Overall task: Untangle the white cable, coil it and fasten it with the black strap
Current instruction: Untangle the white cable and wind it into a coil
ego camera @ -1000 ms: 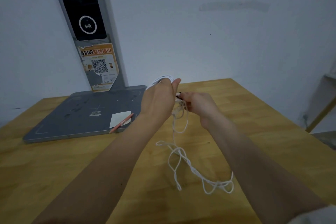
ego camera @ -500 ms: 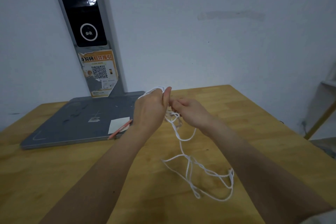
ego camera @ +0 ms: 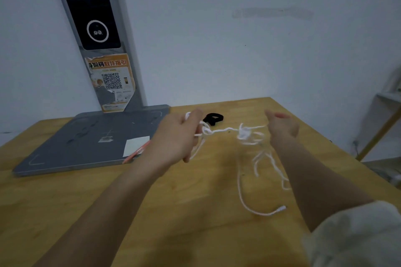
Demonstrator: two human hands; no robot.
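The white cable [ego camera: 223,130] runs roughly level between your two hands, its stretched span lying left to right above the wooden table [ego camera: 195,212]. A small snarl sits partway along that span, nearer your right hand [ego camera: 281,125], and the picture is too blurred there to read how the strands cross. Below the snarl the cable falls in loose loops onto the table, and its free end, with a small plug, lies near your right forearm pointing right.

Your left hand [ego camera: 176,136] grips several turns of the cable, which wrap round its fingers and spill out on the side facing the snarl. Your right hand pinches the far end of the taut span, its fingers curled; the cable leaves it toward the left.

Against half a second ago, your hands have drawn well apart: then they were almost touching with the cable hanging straight down between them, and now the cable is pulled sideways into a line. The loops on the table have shifted toward your right forearm.

The black strap [ego camera: 213,119] lies on the table just beyond the cable, between your hands and closer to the left one, apart from both. Left of the cable, a grey stand [ego camera: 86,145] rests on the table, with a white note [ego camera: 135,146] and an orange pencil [ego camera: 135,154] on its base.
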